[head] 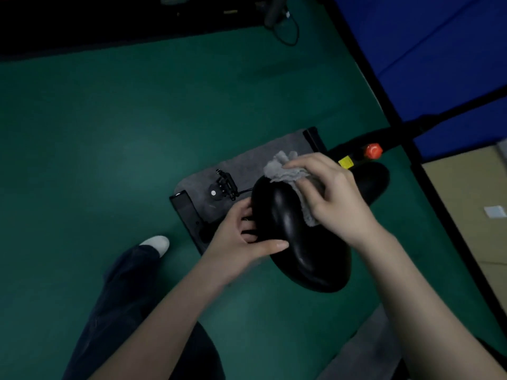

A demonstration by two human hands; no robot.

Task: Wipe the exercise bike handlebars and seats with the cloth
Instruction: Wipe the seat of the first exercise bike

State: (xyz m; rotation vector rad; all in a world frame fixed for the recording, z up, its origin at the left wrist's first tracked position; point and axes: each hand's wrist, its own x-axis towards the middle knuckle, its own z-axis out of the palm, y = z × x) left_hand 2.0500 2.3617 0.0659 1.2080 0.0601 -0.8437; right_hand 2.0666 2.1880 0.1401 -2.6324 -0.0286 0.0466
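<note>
While the left hand [242,239] grips the saddle's [296,242] near side, the right hand [329,193] presses the grey cloth [288,171] on its far end, along its length.

Below me, a green floor [96,119] carries everything. On it lies a grey mat [247,165], my landmark. A black base bar [186,212] rests along the mat's near-left edge; a second black bar end [312,137] sits at its far-right corner. A small black plug with cable [223,185] lies on the mat. My white shoe [157,244] stands on the floor, near-left of the mat.
</note>
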